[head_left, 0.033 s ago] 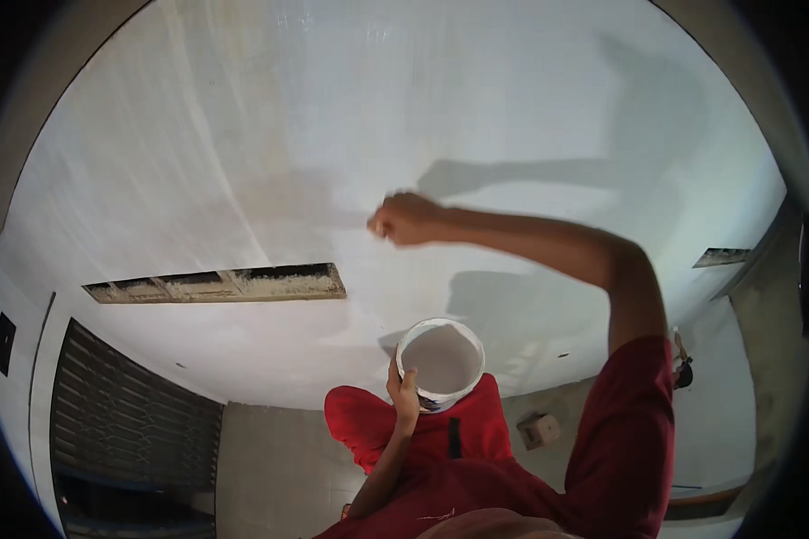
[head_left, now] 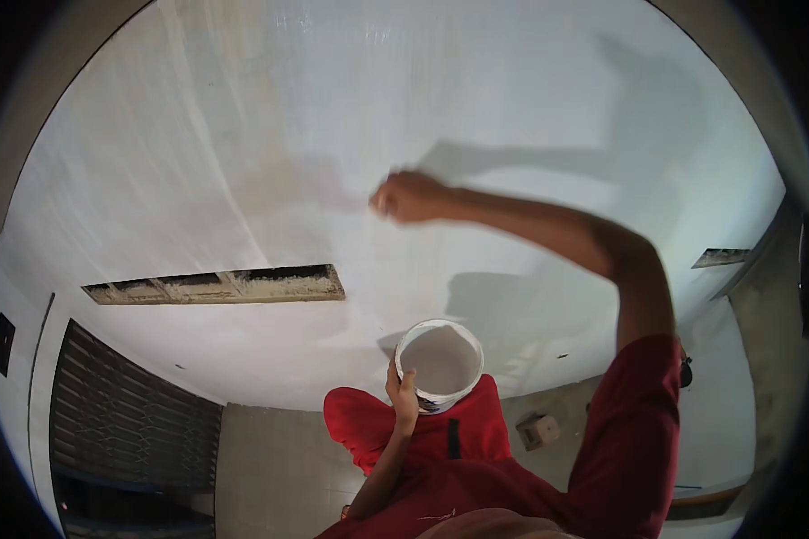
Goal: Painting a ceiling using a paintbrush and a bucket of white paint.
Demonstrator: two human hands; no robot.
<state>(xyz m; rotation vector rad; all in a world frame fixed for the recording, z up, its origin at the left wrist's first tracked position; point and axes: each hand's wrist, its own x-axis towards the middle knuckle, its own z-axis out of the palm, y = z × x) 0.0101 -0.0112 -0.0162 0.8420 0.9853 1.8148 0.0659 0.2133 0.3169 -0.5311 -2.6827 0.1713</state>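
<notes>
My left hand [head_left: 403,392] grips the side of a white bucket [head_left: 479,364], its thumb over the rim. Pale whitish liquid, like thin paint, fills the bucket's inside. The bucket is held upright in front of my red trousers. My right arm reaches up and across, and my right hand [head_left: 408,197] is closed, close to the white wall [head_left: 512,72]. What its fingers hold, if anything, is hidden and blurred. Streaks and faint yellowish patches mark the wall around it.
A long recessed vent opening [head_left: 216,286] cuts into the wall at left. A dark folding metal gate [head_left: 135,404] stands lower left. On the tiled floor [head_left: 279,458] sits a small box [head_left: 537,432]. Another opening [head_left: 721,258] shows far right.
My right hand has moved a little upward along the wall, its forearm and shadow rising with it. My left hand and the bucket have stayed nearly still.
</notes>
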